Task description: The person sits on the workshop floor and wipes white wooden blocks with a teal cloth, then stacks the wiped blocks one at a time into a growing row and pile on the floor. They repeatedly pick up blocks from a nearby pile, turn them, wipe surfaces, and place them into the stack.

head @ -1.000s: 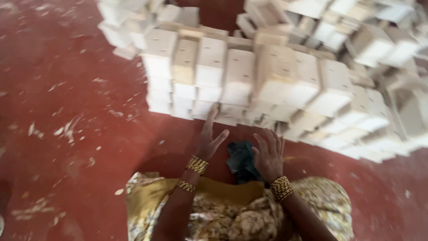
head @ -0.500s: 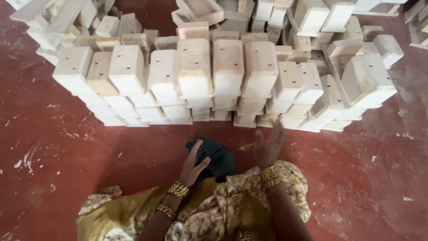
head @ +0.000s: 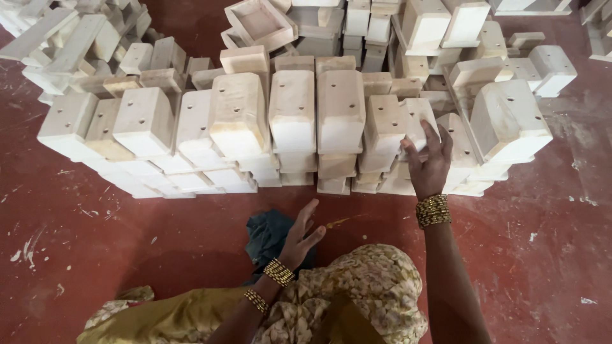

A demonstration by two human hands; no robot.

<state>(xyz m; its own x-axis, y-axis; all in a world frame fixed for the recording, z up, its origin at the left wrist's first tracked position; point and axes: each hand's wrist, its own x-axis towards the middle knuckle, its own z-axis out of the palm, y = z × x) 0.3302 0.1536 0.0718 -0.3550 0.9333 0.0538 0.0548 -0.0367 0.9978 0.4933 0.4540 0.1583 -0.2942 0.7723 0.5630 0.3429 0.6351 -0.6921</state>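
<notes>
Nearest you, your left hand [head: 299,237] lay slack, fingers spread, holding nothing, on the dark cloth [head: 271,237] by your knee. Further out, your right hand [head: 428,162] stretched up, fingers splayed on a pale block [head: 417,121] in the stack [head: 293,127], touching but not yet gripping. Behind, loose blocks [head: 76,44] waited unsorted.

Left hand [head: 299,239] low and near the body, fingers spread, palm down, wrist bent, right hand [head: 428,162] reaching forward, arm extended, fingers splayed upward, both wrists bangled
</notes>
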